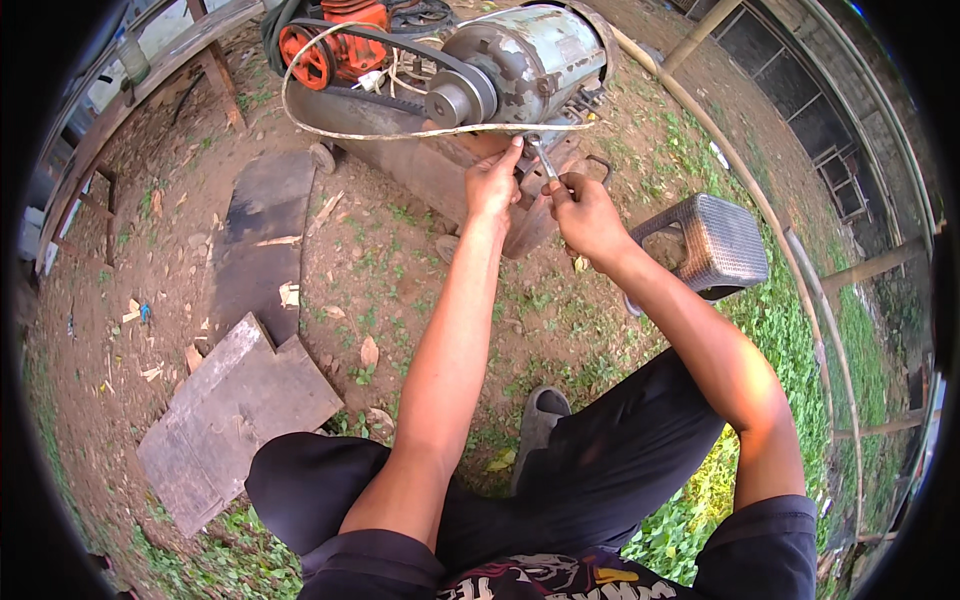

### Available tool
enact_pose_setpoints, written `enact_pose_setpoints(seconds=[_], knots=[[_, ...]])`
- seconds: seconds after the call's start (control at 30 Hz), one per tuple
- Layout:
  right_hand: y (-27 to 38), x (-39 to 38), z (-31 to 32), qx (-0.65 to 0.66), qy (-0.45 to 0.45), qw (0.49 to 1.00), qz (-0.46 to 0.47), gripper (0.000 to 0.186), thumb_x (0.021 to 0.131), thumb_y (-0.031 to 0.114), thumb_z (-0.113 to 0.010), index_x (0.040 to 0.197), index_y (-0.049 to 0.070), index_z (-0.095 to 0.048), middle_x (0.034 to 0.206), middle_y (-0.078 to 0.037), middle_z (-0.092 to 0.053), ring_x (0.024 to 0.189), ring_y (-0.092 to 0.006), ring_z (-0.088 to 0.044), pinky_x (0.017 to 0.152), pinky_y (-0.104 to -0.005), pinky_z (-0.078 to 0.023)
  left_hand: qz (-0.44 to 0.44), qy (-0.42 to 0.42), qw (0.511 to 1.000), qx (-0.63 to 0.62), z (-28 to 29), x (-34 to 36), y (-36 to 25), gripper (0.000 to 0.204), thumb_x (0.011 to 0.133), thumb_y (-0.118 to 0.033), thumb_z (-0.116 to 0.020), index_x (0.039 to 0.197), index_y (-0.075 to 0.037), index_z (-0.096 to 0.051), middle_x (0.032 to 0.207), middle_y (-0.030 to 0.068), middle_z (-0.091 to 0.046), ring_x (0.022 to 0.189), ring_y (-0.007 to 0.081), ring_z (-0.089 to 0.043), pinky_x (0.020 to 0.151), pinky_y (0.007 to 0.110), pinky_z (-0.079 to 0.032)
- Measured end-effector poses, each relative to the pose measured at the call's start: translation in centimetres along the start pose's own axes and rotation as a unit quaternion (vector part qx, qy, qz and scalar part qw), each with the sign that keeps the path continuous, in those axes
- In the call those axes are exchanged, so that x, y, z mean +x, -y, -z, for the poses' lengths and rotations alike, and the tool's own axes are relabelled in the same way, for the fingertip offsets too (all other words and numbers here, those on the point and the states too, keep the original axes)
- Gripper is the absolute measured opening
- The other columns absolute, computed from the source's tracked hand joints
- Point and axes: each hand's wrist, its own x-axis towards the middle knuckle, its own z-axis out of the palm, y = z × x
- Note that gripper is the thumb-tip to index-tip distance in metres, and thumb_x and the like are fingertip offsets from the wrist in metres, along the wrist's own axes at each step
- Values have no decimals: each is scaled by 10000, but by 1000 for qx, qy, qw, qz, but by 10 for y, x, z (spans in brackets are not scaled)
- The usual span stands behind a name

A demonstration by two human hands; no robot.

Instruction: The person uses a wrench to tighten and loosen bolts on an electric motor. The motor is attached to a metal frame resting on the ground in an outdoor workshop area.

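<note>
1. Soil [165, 260], brown and patched with grass [785, 350], covers the yard, strewn with wood scraps [289, 295].
2. Off to the left lies a dark board [258, 215], with a greyer board [235, 415] at its near end; farther back, a wooden counter [165, 62] carries a bottle [132, 58].
3. To the right, a textured stool [735, 240] stands near the worker's right hand [588, 218].
4. Ahead of both hands sits a worn grey motor [535, 60], belted to a red pump [350, 45].
5. Between the hands is a wrench [545, 160]: the right hand closes round its handle, and its head reaches just below the motor.
6. The left hand [490, 188] extends its thumb beside that head; I can't tell whether it grips anything.
</note>
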Motion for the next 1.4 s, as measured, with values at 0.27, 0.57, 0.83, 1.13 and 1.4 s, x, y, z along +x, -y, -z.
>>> enact_pose_setpoints(seconds=[0.27, 0.57, 0.83, 1.13, 1.4], knots=[[-3, 0, -1, 32, 20, 999, -13, 310, 989, 256, -434, 1052, -6, -586, 664, -30, -474, 418, -122, -429, 344, -304, -363, 3, 3, 1000, -13, -4, 0, 4, 306, 865, -307, -691, 782, -12, -700, 562, -16, -569, 369, 45, -307, 369, 235, -232], [4, -4, -11, 77, 17, 997, -15, 356, 963, 223, -415, 978, -105, -550, 711, -214, -613, 491, -283, -609, 398, -398, -454, -8, 1, 1000, -30, -10, 2, 10, 315, 876, -334, -674, 848, -20, -684, 585, -10, -587, 381, 38, -311, 375, 220, -239], [-3, 2, -11, 108, 59, 992, -28, 321, 954, 186, -402, 969, -107, -532, 718, -220, -607, 489, -289, -604, 399, -396, -452, -5, -23, 999, -28, -11, 3, 14, 321, 863, -345, -691, 801, -31, -664, 552, -6, -552, 377, 50, -355, 363, 229, -246], [-7, 3, 6, 27, 84, 996, -14, 312, 989, 247, -427, 1009, -24, -579, 647, -45, -518, 486, -163, -490, 431, -329, -403, -27, -58, 998, -5, -15, -8, 6, 316, 853, -335, -705, 764, -34, -666, 558, -24, -537, 386, 47, -334, 371, 225, -244], [-23, 9, 47, -216, -86, 931, 280, 210, 880, 96, -538, 1053, 4, -613, 772, -224, -633, 806, -403, -627, 703, -483, -469, -28, -60, 997, -41, -13, 3, 17, 327, 821, -322, -746, 809, 0, -692, 500, -51, -453, 371, 47, -302, 360, 233, -233]])
